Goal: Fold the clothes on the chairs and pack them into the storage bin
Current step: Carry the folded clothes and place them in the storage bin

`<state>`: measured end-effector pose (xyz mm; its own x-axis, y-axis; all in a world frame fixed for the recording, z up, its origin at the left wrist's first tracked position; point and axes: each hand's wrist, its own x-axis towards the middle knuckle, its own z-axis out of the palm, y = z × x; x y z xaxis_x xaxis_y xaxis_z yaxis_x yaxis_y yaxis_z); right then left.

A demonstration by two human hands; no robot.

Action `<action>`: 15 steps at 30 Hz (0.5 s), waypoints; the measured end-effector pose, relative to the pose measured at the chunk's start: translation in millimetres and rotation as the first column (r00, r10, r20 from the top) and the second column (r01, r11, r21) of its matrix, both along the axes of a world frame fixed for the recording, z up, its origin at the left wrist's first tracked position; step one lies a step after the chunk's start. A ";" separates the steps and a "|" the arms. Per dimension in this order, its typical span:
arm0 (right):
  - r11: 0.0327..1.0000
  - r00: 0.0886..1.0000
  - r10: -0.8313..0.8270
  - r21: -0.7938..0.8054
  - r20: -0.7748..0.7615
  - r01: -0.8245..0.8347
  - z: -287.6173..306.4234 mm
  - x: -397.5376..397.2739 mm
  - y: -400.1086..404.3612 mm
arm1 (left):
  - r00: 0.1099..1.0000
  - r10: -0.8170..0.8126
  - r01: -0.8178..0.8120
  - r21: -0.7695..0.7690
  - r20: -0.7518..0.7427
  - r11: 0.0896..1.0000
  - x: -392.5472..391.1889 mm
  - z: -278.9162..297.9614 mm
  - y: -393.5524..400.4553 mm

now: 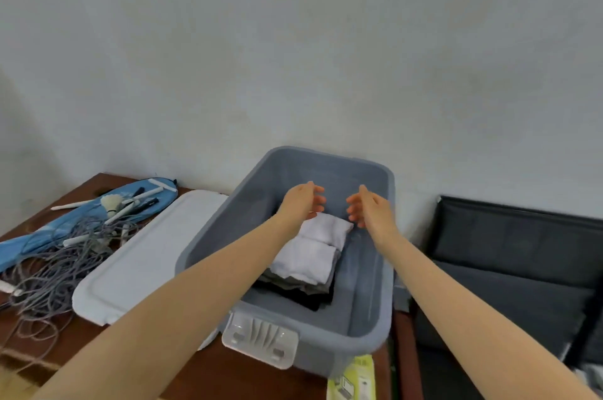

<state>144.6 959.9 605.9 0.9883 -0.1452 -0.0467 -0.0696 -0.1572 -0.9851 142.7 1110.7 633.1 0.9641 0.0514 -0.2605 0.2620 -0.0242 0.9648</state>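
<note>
A brown table [208, 373] stands against a plain pale wall [293, 40], and it fills the lower left of the frame. Nearest to us, at the bottom middle, a yellow-green packet [354, 378] lies just beside the front of the bin [375, 331]. The bin is grey, sits in the middle of the frame, and has a white latch [260, 337] on its front wall. Its white lid [143, 256] lies flat on the table to the left. Past the lid, a tangle of grey cords [55, 272] and a blue bag [65, 223] fill the left side. A black seat [522, 269] is on the right.

Inside the bin is a stack of folded clothes [310, 256], a white piece on top and darker ones under it. The stack sits toward the bin's left side.

Farther back, the left hand [301, 203] and right hand [372, 208] hover over the far end of the stack. The fingers of both are curled loosely and spread apart, holding nothing.

The stack looks a bit crooked. If a hand bumps it on the way out, I think the white piece could slide off or come unfolded. An arm could also catch the bin's rim and push the bin toward the table edge on the right
</note>
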 end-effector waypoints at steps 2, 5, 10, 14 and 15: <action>0.994 0.994 -0.104 0.033 0.013 0.104 8.6 -24.9 -19.3 | 0.998 -0.065 0.066 -0.052 0.010 0.997 -20.5 15.8 -21.4; 0.969 0.971 -0.239 0.057 -0.007 0.239 16.7 -73.9 -44.8 | 0.987 -0.158 0.160 -0.112 0.030 0.981 -59.7 30.5 -47.0; 0.912 0.914 -0.392 0.088 -0.104 0.401 0.2 -161.7 -83.4 | 0.945 -0.327 0.322 -0.143 -0.014 0.936 -124.9 21.0 -84.4; 0.860 0.858 -0.495 0.065 -0.138 0.506 -19.2 -227.6 -118.1 | 0.902 -0.426 0.419 -0.094 -0.070 0.903 -171.5 2.9 -127.5; 0.848 0.843 -0.516 0.051 -0.151 0.527 -25.8 -244.4 -128.8 | 0.889 -0.449 0.443 -0.076 -0.088 0.893 -184.1 -3.6 -139.3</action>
